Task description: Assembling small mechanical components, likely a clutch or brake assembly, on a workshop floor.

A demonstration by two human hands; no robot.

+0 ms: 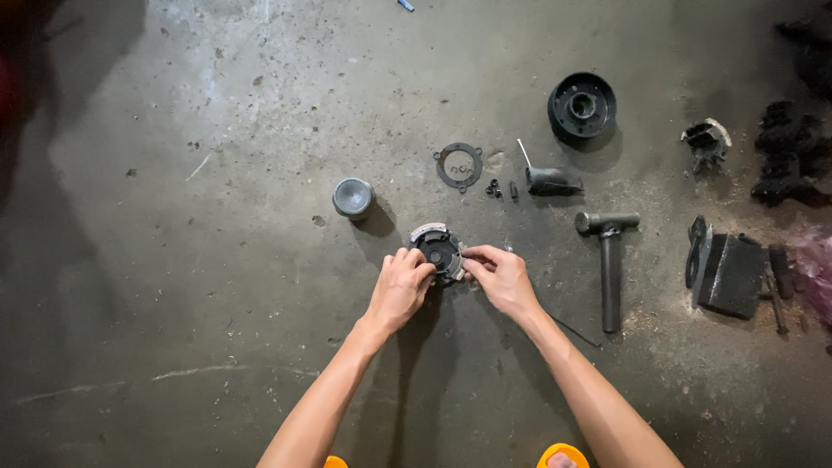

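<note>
Both hands grip a round black clutch assembly [439,252] on the concrete floor [217,286]: left hand [399,290] at its 7 o'clock, right hand [500,279] at 4 o'clock, fingers closed on its rim. Small metal cup [353,197] sits at 10 o'clock, ring gasket [458,165] at 12, T-handle wrench [610,260] at 3.

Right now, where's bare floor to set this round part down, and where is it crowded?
Bare concrete floor spreads left of the left hand, below the small metal cup. It is crowded to the right, around the hammer, black pulley and ring gasket.
</note>
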